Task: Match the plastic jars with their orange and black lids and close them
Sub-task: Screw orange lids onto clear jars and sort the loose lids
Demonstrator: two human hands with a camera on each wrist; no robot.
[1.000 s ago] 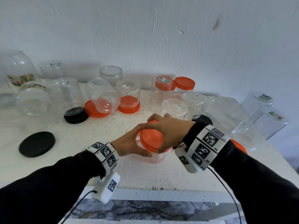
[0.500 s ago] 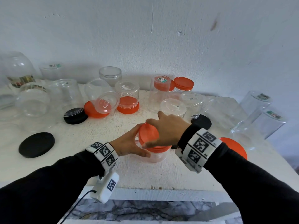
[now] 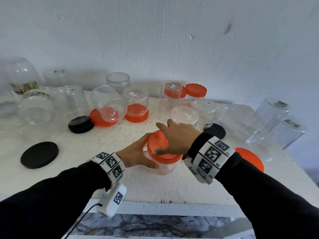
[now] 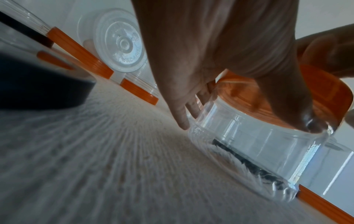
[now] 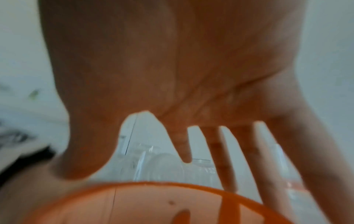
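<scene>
1. Gripping the clear jar from its left side, the left hand has its thumb and fingers curled round the jar wall just below the lid; the left wrist view shows the fingers touching the jar near its base.
2. Right hand: the grip is spread, with the fingers apart and nearly straight. The palm lies over the orange lid, and the thumb touches the lid's front rim.
3. In the right wrist view the spread fingers extend past the far edge of the orange lid. The picture is blurred, so contact at the fingertips cannot be determined.
4. The orange lid sits on the mouth of the jar. Whether it is fully closed cannot be determined.
5. The jar stands upright on the white table, near its front edge and between both wrists.
6. A loose black lid lies flat on the table, well to the left.
7. A second black lid lies farther back, beside an orange lid under a tilted clear jar.
8. A large loose orange lid lies just right of the right wrist.
9. Further clear jars, several inverted, stand along the wall.
</scene>
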